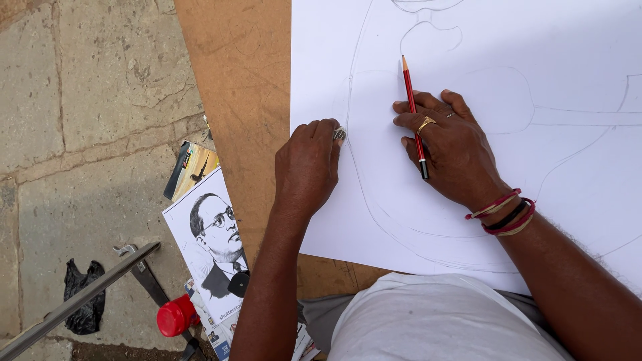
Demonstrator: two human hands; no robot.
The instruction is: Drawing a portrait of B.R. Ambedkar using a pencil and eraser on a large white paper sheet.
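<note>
A large white sheet of paper point(521, 60) with faint pencil outlines lies on a brown board point(241, 80). My left hand point(306, 167) is closed on a small grey-white eraser point(340, 134), pressing it at the paper's left part, near a curved pencil line. My right hand point(451, 150) rests flat on the sheet with a red pencil point(413, 110) tucked between its fingers, the tip pointing away from me. It wears a gold ring, and red and black bands circle the wrist.
A printed black-and-white portrait point(210, 241) lies on the stone floor left of the board, with a small box point(189, 168) above it and more prints below. A metal stand leg point(80, 297), a red knob point(176, 315) and a black bag point(83, 294) sit lower left.
</note>
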